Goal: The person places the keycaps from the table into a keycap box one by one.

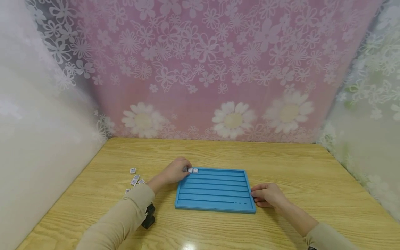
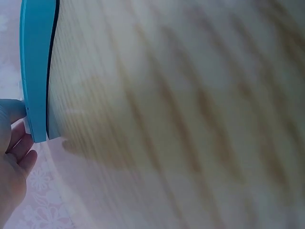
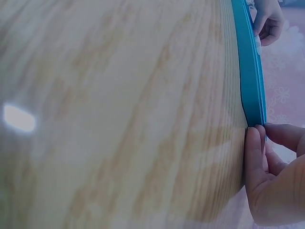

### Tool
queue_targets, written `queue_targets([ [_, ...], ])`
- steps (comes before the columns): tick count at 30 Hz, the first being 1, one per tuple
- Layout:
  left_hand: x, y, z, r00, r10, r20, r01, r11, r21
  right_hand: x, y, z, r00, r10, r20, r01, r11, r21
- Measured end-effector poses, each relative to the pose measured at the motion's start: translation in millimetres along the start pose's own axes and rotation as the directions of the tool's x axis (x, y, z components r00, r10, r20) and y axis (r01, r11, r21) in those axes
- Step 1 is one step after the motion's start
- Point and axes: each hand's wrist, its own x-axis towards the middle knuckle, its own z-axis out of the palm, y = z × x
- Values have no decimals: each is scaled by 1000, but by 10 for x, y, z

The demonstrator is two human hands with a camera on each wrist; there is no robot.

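A blue ridged tray (image 1: 215,210) lies on the wooden table between my two hands. At its far left corner, my left hand (image 1: 175,170) pinches a small tile (image 1: 185,169) between thumb and fingers, down at the top row. Two white square tiles (image 1: 195,171) sit side by side in that row, just right of the fingertips. My right hand (image 1: 268,195) grips the tray's right edge, thumb at the top of the rim and fingers along the side. In the right wrist view the tray's side wall (image 3: 250,71) runs from my right fingertips toward the left hand.
Several loose white tiles (image 1: 134,182) lie on the wooden table (image 1: 281,229) left of the tray, some partly behind my left sleeve (image 1: 122,215). A flower-patterned pink backdrop (image 1: 203,86) stands along the table's far edge, with pale panels at both sides.
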Motion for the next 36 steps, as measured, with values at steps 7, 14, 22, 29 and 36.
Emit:
queue_targets([
  [7, 18, 2, 12, 1000, -16, -1, 16, 1000, 8, 6, -5, -6, 1000, 1, 0, -1, 1000, -4],
  [14, -11, -34, -38, 996, -83, -25, 81, 993, -87, 34, -18, -11, 1000, 9, -3, -9, 1000, -14],
  [22, -194, -212, -268, 984, -144, -108, 133, 986, -104, 65, -9, -17, 1000, 8, -8, -8, 1000, -15],
  [29, -460, -389, -486, 969, -208, -133, 194, 975, -109, 65, 4, -10, 1000, -3, -2, 3, 1000, -3],
  [36, -712, -655, -590, 953, -273, -132, 255, 957, -136, 62, 0, -10, 1000, 17, -7, -17, 1000, -3],
])
